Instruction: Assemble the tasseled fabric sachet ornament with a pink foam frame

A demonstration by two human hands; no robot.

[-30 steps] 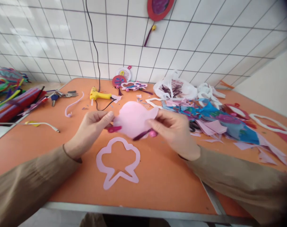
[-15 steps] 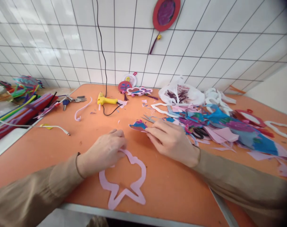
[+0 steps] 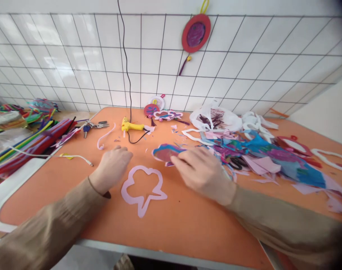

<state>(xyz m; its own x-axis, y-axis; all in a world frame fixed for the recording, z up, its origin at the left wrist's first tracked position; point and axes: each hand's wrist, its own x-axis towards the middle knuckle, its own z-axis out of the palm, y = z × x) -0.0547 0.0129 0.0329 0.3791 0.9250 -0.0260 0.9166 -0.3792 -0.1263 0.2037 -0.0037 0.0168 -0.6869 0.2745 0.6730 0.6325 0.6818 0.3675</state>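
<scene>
The right hand (image 3: 204, 173) pinches a blue-and-pink cutout (image 3: 165, 153) between thumb and fingers; the left hand (image 3: 112, 165) is curled, its contents impossible to tell. Between the 2, slightly nearer, lies a pink frame (image 3: 125, 190). Beyond the left sits a yellow glue gun (image 3: 134, 126); heaped scraps (image 3: 280, 153) block the space right of the right hand.

Pale pink cut-out frame (image 3: 125, 191), blue-and-purple piece (image 3: 163, 153), orange tabletop (image 3: 193, 228), yellow glue gun (image 3: 134, 126), white tiles (image 3: 152, 33) dark-gridded
</scene>
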